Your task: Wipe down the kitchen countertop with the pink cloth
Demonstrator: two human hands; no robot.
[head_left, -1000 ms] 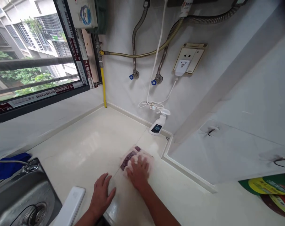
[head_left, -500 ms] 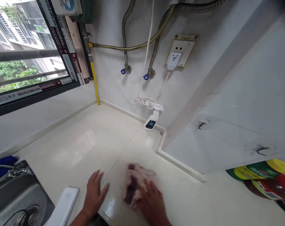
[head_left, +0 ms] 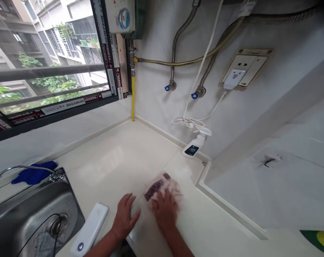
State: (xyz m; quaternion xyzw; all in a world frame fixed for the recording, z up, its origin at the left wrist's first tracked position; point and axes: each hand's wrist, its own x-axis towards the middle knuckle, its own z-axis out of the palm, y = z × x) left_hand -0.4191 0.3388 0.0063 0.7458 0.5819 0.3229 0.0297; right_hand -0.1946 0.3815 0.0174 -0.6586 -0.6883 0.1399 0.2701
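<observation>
A pink cloth (head_left: 175, 187) with dark purple patches lies bunched on the pale countertop (head_left: 111, 157). My right hand (head_left: 164, 208) presses down on it, fingers bent into the fabric; its outline is slightly blurred. To the left, my left hand (head_left: 125, 216) rests on the counter at its front edge, thumb apart from the fingers, holding nothing. Beside my left forearm lies a white rectangular device (head_left: 91, 228) with a round dark button.
A steel sink (head_left: 71, 203) with a tap (head_left: 20, 167) and blue cloth (head_left: 35, 174) is at left. By the back wall stands a white handheld device (head_left: 192, 148) with a small screen, below a socket (head_left: 246, 69). A raised ledge (head_left: 228, 208) borders the counter at right.
The view has swung left, showing more sink and window. My right hand and the cloth have slid farther from me over the counter. My left hand still rests beside them.
</observation>
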